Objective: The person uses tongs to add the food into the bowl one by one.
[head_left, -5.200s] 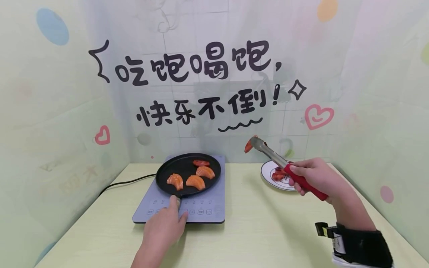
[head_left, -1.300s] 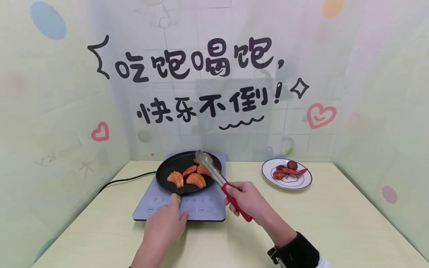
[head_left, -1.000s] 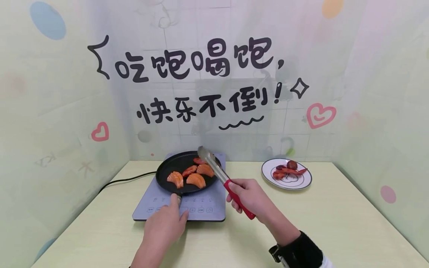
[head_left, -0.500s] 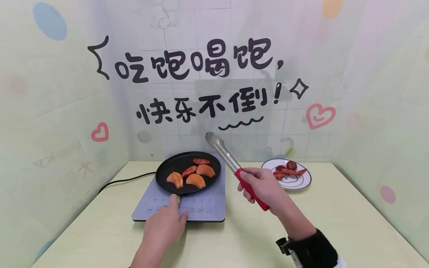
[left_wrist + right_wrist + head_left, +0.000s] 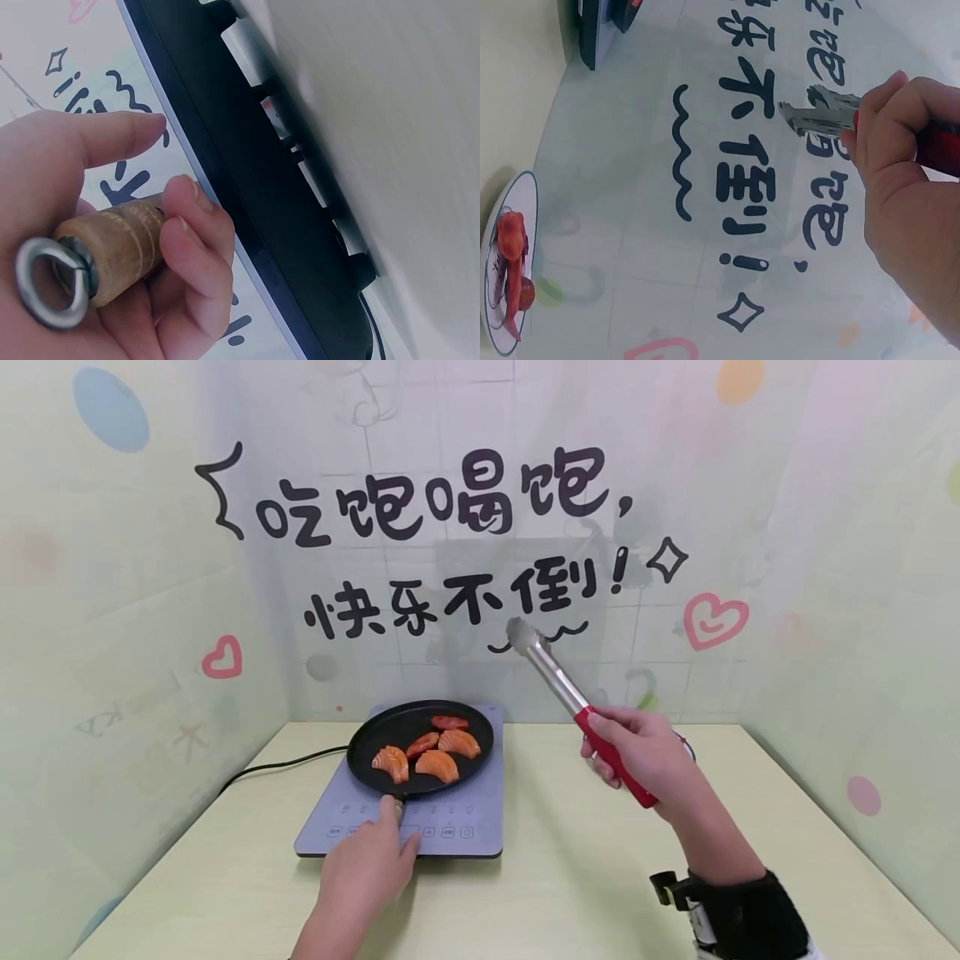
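My left hand (image 5: 367, 864) grips the wooden handle (image 5: 120, 244) of a black frying pan (image 5: 397, 727), its fingers curled round it in the left wrist view. Several orange salmon slices (image 5: 437, 766) and two red, glossy food pieces (image 5: 422, 744) lie in the pan. Raised right of the pan, my right hand (image 5: 652, 760) holds tongs (image 5: 562, 685) by their red handle. Nothing shows between the metal tips, which point up and left. Behind that hand is a white plate (image 5: 526, 196), mostly hidden in the head view; the right wrist view shows red food (image 5: 511, 240) on it.
Beneath the pan is a flat induction cooker (image 5: 476, 814) with touch buttons, its black cord (image 5: 281, 766) running off left. The pale table (image 5: 570, 877) ends at a printed backdrop (image 5: 345, 677) with side walls.
The tongs held a red piece earlier; it now lies mid-pan among the salmon. My right hand has lifted the tongs off the pan, up and right toward the plate. My left hand stays put.
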`<act>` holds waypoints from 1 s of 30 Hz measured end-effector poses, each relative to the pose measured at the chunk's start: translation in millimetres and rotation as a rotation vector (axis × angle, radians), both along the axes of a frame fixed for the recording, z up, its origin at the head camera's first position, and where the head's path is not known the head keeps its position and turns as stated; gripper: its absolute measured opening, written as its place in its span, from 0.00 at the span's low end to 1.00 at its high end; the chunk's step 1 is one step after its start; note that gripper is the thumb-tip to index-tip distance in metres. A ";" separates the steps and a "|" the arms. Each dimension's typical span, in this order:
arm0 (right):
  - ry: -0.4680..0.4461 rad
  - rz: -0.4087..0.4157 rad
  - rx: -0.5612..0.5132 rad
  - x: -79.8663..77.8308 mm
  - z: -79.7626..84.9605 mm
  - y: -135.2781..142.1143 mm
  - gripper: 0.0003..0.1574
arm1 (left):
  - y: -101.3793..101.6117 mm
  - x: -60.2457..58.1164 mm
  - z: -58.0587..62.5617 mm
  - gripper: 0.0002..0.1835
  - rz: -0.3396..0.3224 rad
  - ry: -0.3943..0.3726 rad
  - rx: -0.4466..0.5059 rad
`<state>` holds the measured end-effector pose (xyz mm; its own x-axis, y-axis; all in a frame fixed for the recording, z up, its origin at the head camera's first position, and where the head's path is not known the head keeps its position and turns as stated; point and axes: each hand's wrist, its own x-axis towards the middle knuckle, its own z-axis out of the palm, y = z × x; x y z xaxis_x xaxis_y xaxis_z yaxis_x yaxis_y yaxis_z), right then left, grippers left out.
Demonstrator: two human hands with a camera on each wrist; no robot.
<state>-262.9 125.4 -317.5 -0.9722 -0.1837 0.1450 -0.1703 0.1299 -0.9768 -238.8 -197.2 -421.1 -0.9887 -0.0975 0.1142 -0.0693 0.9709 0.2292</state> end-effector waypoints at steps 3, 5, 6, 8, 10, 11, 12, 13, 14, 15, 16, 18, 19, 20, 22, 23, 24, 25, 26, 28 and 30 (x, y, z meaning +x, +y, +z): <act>0.012 -0.033 0.013 0.0 3.3 10.0 0.32 | -0.3 -0.1 -0.4 0.33 -0.001 -0.001 0.000; 0.022 -0.058 0.030 -1.0 4.2 16.7 0.34 | -0.5 -0.2 -0.8 0.33 -0.001 0.002 -0.001; 0.024 -0.071 0.039 -1.7 4.6 20.1 0.35 | -0.6 -0.3 -1.0 0.33 -0.001 0.004 -0.002; 0.031 -0.101 0.066 -3.6 5.2 27.0 0.36 | -0.7 -0.3 -1.3 0.33 -0.002 0.007 -0.002; 0.030 -0.136 0.101 -4.8 5.8 33.6 0.37 | -0.6 -0.3 -1.5 0.33 -0.002 0.007 0.000; 0.027 -0.154 0.124 -5.6 5.9 36.8 0.38 | -0.5 -0.3 -1.5 0.33 -0.003 0.008 0.002; 0.026 -0.171 0.144 -6.3 6.1 39.8 0.39 | -0.4 -0.3 -1.4 0.33 -0.003 0.007 0.003; 0.029 -0.185 0.160 -7.1 5.9 42.5 0.38 | -0.2 -0.3 -1.3 0.33 -0.003 0.006 0.005; 0.030 -0.201 0.181 -7.8 5.7 45.0 0.39 | -0.1 -0.3 -1.2 0.33 -0.004 0.006 0.007; 0.033 -0.218 0.206 -8.5 5.2 47.3 0.39 | 0.0 -0.3 -1.1 0.32 -0.004 0.007 0.008; 0.041 -0.235 0.239 -9.5 4.5 49.7 0.39 | 0.1 -0.2 -0.9 0.32 -0.005 0.007 0.009; 0.061 -0.266 0.301 -11.4 3.0 54.1 0.38 | 0.4 0.1 -0.7 0.32 -0.006 0.010 0.009; 0.074 -0.284 0.347 -12.1 2.2 56.4 0.37 | 0.5 0.2 -0.6 0.32 -0.007 0.011 0.009; 0.088 -0.304 0.406 -12.7 1.4 58.8 0.37 | 0.6 0.3 -0.5 0.32 -0.007 0.012 0.009; 0.091 -0.317 0.480 -13.9 0.0 63.4 0.36 | 0.8 0.4 -0.3 0.32 -0.007 0.013 0.007; 0.088 -0.316 0.513 -14.4 -0.6 65.6 0.35 | 0.8 0.5 -0.2 0.32 -0.008 0.013 0.006; 0.084 -0.317 0.558 -14.8 -1.3 67.7 0.35 | 0.8 0.6 -0.1 0.32 -0.008 0.012 0.005; 0.077 -0.312 0.598 -15.2 -1.8 69.4 0.35 | 0.8 0.6 0.0 0.32 -0.007 0.011 0.005; 0.068 -0.306 0.633 -15.6 -2.6 70.9 0.36 | 0.9 0.7 0.1 0.32 -0.006 0.010 0.004; 0.052 -0.295 0.700 -15.9 -3.9 72.9 0.36 | 0.9 0.9 0.4 0.32 -0.005 0.007 0.004; 0.064 -0.295 0.779 -15.5 -5.2 74.4 0.36 | 1.0 1.0 0.7 0.32 -0.004 0.003 0.005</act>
<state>-278.4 199.9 -322.7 -0.9904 0.0060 0.1384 -0.0759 0.8123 -0.5783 -237.8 -196.2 -420.5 -0.9887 -0.0945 0.1163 -0.0651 0.9699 0.2346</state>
